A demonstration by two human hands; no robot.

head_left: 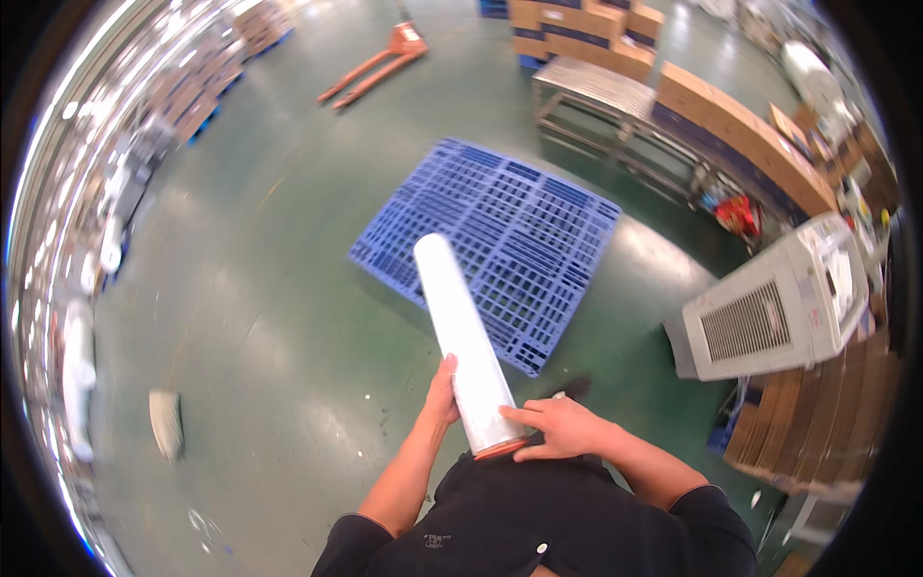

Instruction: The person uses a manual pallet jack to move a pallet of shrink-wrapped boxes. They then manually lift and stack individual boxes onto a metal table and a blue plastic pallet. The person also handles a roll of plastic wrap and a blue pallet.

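A long white roll of stretch film (463, 337) slants up and away from my waist, with an orange-red rim at its near end. My left hand (443, 391) is closed round the left side of the roll, supporting it. On the other side, my right hand (567, 428) touches the film close to the near end. Its index finger is stretched out onto the film, and another finger lies apart near the orange-red rim. Beyond the hands, a blue plastic pallet (500, 231) lies on the floor, partly covered by the roll's far end.
An orange pallet jack (385, 62) stands at the far left of the pallet. To the right are a grey air cooler (760, 313), a metal bench (601, 87), long cardboard boxes (735, 130) and stacked flat cardboard (812, 413). A pale bundle (165, 423) lies on the left floor.
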